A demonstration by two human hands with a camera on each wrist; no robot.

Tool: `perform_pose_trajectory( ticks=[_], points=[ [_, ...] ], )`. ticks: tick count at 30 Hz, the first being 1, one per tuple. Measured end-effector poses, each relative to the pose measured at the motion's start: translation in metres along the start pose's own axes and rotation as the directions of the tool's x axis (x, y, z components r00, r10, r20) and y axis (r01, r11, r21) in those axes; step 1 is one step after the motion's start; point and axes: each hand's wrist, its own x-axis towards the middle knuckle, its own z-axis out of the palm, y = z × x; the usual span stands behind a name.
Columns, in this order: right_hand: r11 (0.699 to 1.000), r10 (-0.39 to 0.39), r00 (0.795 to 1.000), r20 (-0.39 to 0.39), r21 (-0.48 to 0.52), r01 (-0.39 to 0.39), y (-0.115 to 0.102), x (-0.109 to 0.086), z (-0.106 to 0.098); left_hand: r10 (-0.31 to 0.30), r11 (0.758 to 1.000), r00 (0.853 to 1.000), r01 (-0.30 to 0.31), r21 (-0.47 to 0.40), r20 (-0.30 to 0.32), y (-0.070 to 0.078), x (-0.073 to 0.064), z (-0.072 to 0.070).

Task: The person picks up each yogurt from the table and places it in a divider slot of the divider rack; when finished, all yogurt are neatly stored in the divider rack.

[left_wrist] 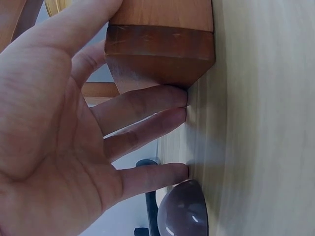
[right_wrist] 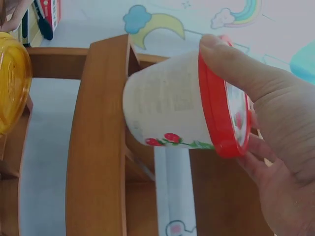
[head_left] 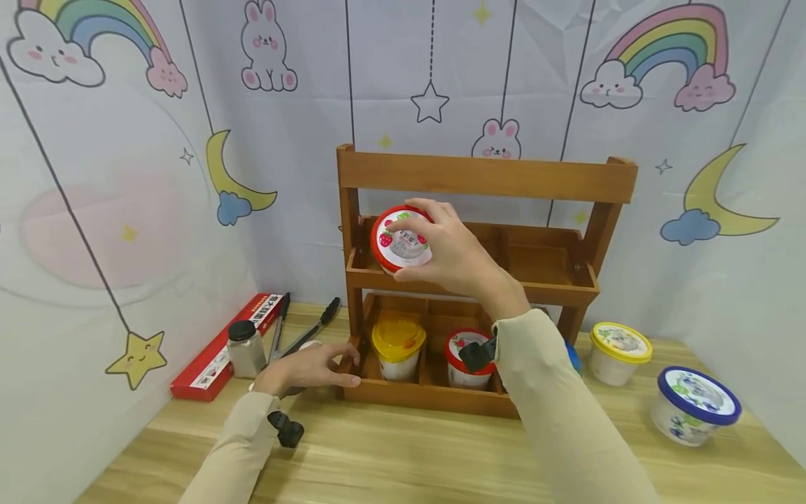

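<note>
My right hand (head_left: 443, 245) grips a white tub with a red lid (head_left: 390, 245) by its lid, thumb below and fingers above in the head view. The tub is tilted, its strawberry-printed lid facing me, its base toward the upper tier of a wooden rack (head_left: 488, 175). In the right wrist view the tub's side (right_wrist: 167, 103) overlaps the tier's front board. My left hand (head_left: 315, 367) rests at the rack's lower left corner, thumb by the front edge, other fingers spread straight. In the left wrist view its fingertips (left_wrist: 174, 96) reach the tabletop beside the corner (left_wrist: 162, 49).
In the lower tier stand a yellow-lidded tub (head_left: 399, 343) and another red-lidded tub (head_left: 469, 350). Right of the rack are a yellow-lidded tub (head_left: 620, 350) and a blue-lidded tub (head_left: 695, 402). A red box (head_left: 208, 371), a black-capped jar (head_left: 245, 350) and tongs (head_left: 308, 329) lie left.
</note>
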Motion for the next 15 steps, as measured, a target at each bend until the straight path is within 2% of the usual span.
perform_pose_trajectory(
  ticks=[10, 15],
  points=[
    [0.995, 0.046, 0.999, 0.005, -0.09, -0.045, 0.004, 0.003, 0.015, 0.0, 1.0, 1.0, -0.001, 0.016, 0.01, 0.002, -0.001, 0.002],
    [0.987, 0.068, 0.997, -0.024, -0.147, -0.071, 0.009, 0.003, 0.021, 0.001, 1.0, 1.0, -0.001, 0.019, 0.014, 0.001, -0.002, 0.001]
  ],
)
